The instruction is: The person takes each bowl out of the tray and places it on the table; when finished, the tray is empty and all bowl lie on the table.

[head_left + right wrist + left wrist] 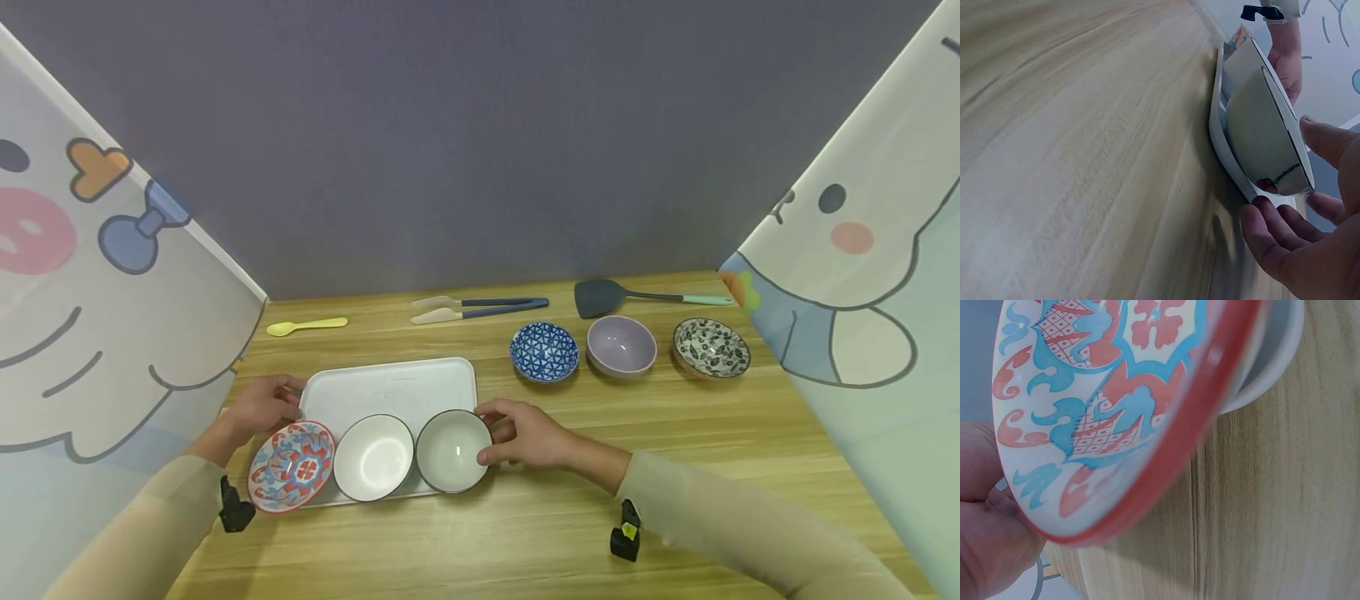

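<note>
A white rectangular tray (390,383) lies on the table with a row of bowls along its near side. The red-and-blue patterned bowl (291,467) tilts over the left edge, beside a white bowl (374,458) and a grey-white bowl (453,452). My left hand (262,406) is at the tray's left edge, next to the patterned bowl's rim; in the left wrist view that bowl (1104,406) hides the fingertips. Around the right side of the grey-white bowl (1260,131), my right hand (1310,231) is loosely bent, thumb by its rim, lower fingers near the tray's end.
Right of the tray stand a blue patterned bowl (544,352), a purple bowl (621,346) and a black-and-white leafy bowl (711,347). Behind lie a yellow spoon (307,326), tongs (487,311) and a spatula (600,297). Cartoon-printed panels (847,250) flank the table.
</note>
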